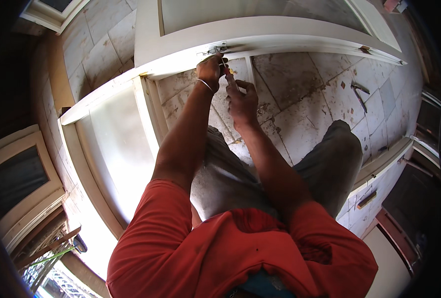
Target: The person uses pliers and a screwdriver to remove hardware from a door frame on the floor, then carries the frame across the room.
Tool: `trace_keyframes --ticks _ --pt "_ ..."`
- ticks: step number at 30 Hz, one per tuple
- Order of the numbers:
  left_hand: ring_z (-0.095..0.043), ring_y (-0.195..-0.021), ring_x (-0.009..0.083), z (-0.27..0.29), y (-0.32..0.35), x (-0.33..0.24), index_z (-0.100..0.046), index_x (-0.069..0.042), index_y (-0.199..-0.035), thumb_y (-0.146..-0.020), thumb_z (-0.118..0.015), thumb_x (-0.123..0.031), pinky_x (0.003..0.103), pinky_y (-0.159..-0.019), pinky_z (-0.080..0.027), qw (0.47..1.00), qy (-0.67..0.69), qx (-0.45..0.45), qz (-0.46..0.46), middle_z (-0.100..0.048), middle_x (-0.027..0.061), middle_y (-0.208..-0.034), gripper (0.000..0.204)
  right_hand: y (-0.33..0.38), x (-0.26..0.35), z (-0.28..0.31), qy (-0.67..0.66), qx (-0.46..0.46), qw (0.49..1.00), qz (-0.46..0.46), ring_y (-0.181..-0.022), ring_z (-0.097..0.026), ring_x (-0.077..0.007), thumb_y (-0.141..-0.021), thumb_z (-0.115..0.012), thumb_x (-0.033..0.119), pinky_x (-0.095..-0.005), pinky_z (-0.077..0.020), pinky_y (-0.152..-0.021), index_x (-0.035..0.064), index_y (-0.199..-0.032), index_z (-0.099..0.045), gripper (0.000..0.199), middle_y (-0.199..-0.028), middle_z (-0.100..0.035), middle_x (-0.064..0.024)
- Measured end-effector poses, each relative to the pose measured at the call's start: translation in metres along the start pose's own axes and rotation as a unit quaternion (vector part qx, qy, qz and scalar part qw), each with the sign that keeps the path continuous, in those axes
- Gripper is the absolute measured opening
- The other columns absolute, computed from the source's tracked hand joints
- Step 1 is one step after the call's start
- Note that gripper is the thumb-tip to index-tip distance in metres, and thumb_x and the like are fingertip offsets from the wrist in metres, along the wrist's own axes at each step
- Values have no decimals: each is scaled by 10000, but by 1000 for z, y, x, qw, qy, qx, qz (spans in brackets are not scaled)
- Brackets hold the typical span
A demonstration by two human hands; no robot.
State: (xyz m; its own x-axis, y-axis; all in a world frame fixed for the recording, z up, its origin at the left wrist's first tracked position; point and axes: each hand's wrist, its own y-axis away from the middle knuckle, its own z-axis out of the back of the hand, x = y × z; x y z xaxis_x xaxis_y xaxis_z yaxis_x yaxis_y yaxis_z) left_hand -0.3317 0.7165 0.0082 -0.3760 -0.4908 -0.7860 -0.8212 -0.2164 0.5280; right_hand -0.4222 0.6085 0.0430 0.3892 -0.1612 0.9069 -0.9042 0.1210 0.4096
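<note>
A white framed door panel with glass [146,47] lies across the far side, its long edge turned toward me. On that edge is a small metal fitting [215,49]. My left hand [210,68], with a pale band at the wrist, is curled closed right against the fitting; what its fingertips pinch is hidden. My right hand [243,103] is wrapped round the handle of a screwdriver [230,77], whose thin shaft points up at the fitting beside my left fingers.
A hammer [360,95] lies on the stained tile floor [300,74] to the right. Another white framed glass panel [118,144] stands close on my left. A further framed panel [19,179] is at far left. My bent knee [337,144] fills the right front. A small wooden block [367,199] lies beyond it.
</note>
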Motion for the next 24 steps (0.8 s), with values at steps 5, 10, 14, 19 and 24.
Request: trace_keyframes --ticks 5,10,14,19,24 --pt "-594 -644 149 -10 4 -1 -677 -4 -905 -892 -744 -169 294 -581 -503 998 -6 -59 1 -640 54 -782 178 -15 -22 13 110 -10 982 153 -558 -479 -61 -931 -661 186 -243 -381 -496 59 -1169 -558 289 -714 -563 -7" --pt "-597 -646 154 2 4 -2 -671 12 -903 -883 -749 -170 297 -570 -503 994 -54 -92 10 -641 72 -779 199 -6 11 5 -297 105 924 -214 -555 -452 -70 -922 -646 154 -247 -387 -500 59 -1068 -618 176 -748 -588 -39" --pt "-588 -622 179 -8 4 2 -667 21 -913 -904 -717 -162 317 -551 -495 999 -13 -48 4 -640 94 -769 191 -24 -34 12 305 3 912 274 -612 -531 -138 -935 -626 203 -307 -472 -575 86 -1171 -545 275 -853 -615 -85" --pt "-587 -638 214 5 6 -2 -661 37 -959 -907 -699 -136 345 -561 -485 997 15 -67 -17 -638 117 -812 184 1 -4 11 -375 174 875 -251 -649 -531 -119 -945 -651 320 -343 -468 -575 105 -1085 -545 277 -795 -559 -52" --pt "-594 -692 224 1 2 4 -652 67 -1018 -951 -623 -135 348 -571 -489 998 46 -36 1 -626 119 -840 215 0 -4 4 -216 103 963 -125 -606 -503 -95 -921 -710 306 -313 -442 -546 63 -1079 -537 338 -754 -549 -43"
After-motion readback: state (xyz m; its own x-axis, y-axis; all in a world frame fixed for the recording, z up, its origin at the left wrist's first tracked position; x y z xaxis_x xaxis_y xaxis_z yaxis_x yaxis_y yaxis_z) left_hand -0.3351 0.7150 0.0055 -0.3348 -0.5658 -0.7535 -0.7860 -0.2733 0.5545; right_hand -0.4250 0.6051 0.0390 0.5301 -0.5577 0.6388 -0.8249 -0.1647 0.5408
